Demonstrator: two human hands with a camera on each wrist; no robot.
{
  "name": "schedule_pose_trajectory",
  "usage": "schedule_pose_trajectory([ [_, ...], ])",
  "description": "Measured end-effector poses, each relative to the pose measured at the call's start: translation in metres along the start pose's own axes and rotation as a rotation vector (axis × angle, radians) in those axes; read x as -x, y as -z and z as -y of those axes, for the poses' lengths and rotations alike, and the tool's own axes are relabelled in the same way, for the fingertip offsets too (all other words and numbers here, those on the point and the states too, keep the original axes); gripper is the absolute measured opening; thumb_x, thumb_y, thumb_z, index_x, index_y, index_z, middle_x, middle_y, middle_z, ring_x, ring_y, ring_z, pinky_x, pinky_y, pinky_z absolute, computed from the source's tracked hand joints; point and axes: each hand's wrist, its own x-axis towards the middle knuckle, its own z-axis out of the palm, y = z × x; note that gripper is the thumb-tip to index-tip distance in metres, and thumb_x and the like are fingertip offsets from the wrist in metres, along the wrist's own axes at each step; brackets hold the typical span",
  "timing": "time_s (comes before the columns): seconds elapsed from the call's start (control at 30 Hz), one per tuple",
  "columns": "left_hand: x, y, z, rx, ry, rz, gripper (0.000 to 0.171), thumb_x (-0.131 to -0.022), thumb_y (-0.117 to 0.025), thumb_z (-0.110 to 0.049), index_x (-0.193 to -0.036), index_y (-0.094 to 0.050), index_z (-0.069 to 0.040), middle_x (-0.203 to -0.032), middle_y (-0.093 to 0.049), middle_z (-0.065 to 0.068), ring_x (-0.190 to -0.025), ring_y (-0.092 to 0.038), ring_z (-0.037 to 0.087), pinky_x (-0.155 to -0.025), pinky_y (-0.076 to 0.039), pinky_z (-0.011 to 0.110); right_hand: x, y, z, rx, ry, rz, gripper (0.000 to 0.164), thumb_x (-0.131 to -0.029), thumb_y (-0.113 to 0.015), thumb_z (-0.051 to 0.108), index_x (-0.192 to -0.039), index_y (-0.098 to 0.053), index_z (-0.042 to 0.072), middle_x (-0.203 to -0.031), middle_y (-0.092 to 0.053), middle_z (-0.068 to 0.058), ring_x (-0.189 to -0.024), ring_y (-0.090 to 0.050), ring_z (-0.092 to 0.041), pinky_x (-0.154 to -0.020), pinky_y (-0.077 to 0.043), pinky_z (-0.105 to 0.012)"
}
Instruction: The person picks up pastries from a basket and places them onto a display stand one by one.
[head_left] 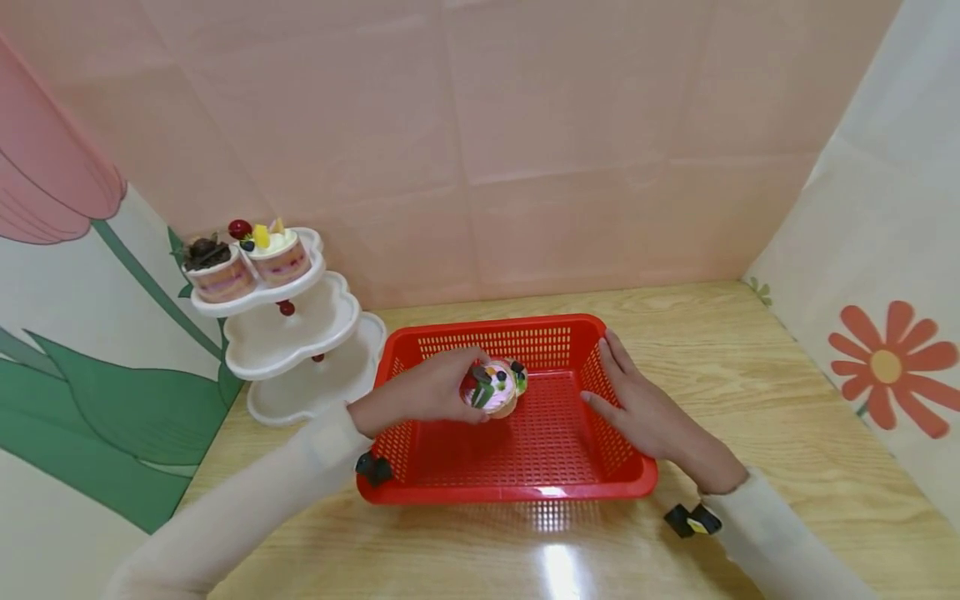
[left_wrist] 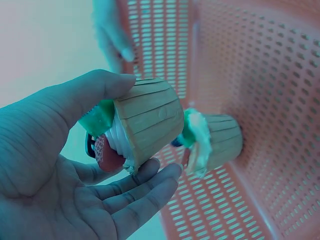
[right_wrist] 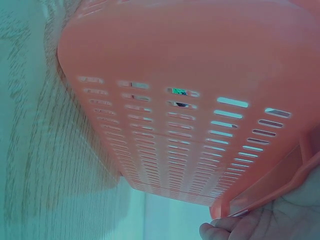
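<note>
My left hand point(head_left: 438, 387) pinches a toy cupcake point(head_left: 498, 392) between thumb and fingers, over the inside of the red basket point(head_left: 510, 493). In the left wrist view the cupcake point(left_wrist: 152, 122) lies tipped on its side, its pleated tan cup facing away from the palm. Pale frosting, a strawberry and a green piece top it. Just past it, inside the basket, a second cupcake point(left_wrist: 222, 142) lies on its side. My right hand point(head_left: 641, 408) rests on the basket's right rim, fingers straight along it and thumb extended inward.
A white three-tier stand point(head_left: 292, 333) is at the left, bearing a chocolate-topped cake point(head_left: 217, 271) and a fruit-topped cake point(head_left: 279, 254) on its top tier. The wooden table point(head_left: 750, 400) meets a pink backdrop point(head_left: 562, 208) behind the basket.
</note>
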Motion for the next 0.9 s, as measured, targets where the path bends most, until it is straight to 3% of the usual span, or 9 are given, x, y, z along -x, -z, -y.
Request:
schedule_pose_trajectory([
  [0.33,0.011,0.008,0.005,0.065,0.012,-0.078,0.067,-0.077,-0.089,-0.034,-0.131,-0.055,-0.011,-0.118,-0.063,0.001,-0.104,-0.059,0.016,-0.089,-0.053,0.030,0.000,0.001,0.000,-0.007,0.003,0.002,0.087,-0.104,-0.053,0.043,-0.160,-0.003,-0.002,-0.169,0.012,-0.015,-0.149,-0.017,-0.049,-0.104,-0.041,-0.062],
  [0.6,0.021,0.013,0.009,0.109,0.049,-0.153,0.070,-0.078,-0.089,-0.029,-0.135,-0.053,-0.012,-0.116,-0.065,0.001,-0.101,-0.061,0.017,-0.085,-0.055,0.030,0.000,0.000,0.000,-0.005,0.006,0.003,0.088,-0.105,-0.052,0.044,-0.160,-0.002,-0.002,-0.168,0.010,-0.019,-0.149,-0.017,-0.049,-0.104,-0.041,-0.063],
  [0.9,0.039,0.025,0.018,0.046,0.044,-0.232,0.067,-0.078,-0.088,-0.031,-0.132,-0.055,-0.008,-0.108,-0.067,0.001,-0.094,-0.063,0.016,-0.082,-0.055,0.032,0.000,0.000,-0.001,-0.006,0.007,0.003,0.088,-0.105,-0.052,0.044,-0.160,-0.002,-0.002,-0.168,0.010,-0.019,-0.149,-0.018,-0.050,-0.104,-0.040,-0.063],
])
